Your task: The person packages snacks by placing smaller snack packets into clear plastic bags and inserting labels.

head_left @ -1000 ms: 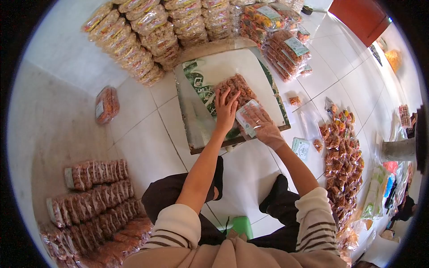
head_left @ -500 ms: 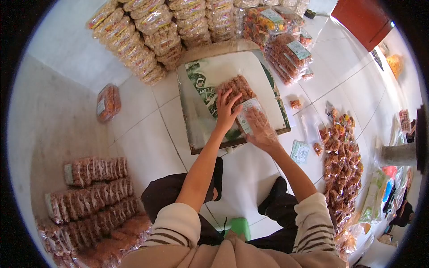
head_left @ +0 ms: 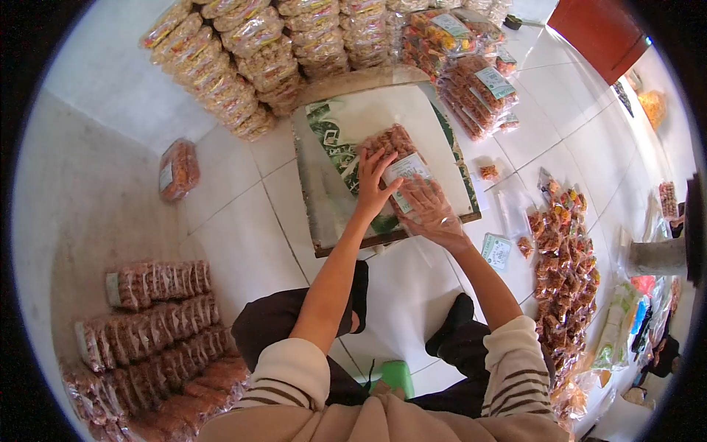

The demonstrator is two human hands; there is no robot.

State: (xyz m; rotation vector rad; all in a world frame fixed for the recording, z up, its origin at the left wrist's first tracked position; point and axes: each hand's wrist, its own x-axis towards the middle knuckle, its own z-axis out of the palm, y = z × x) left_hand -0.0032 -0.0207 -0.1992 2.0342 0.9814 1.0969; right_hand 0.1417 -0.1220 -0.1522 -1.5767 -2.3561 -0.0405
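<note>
A clear plastic bag of brown snack pieces (head_left: pixel 390 140) lies on a low board-topped surface (head_left: pixel 317 214). My left hand (head_left: pixel 374 180) rests on the bag's left side with its fingers spread. My right hand (head_left: pixel 427 206) appears to be inside the open near end of the bag, seen through the plastic, its fingers stretched out flat. A white and green label card (head_left: pixel 405 171) sits under the clear film, and my right fingertips touch its lower part.
Stacked bagged snacks (head_left: pixel 317 37) stand behind the surface, with labelled packs (head_left: pixel 482 88) to their right. Many small packets (head_left: pixel 563 258) lie on the right floor near loose label cards (head_left: pixel 496 250). Bagged rows (head_left: pixel 155 331) line the left wall; one pack (head_left: pixel 179 171) lies apart.
The label card has slid a little farther up the bag, away from me. My right hand has shifted slightly up with it; my left hand stays nearly in place.
</note>
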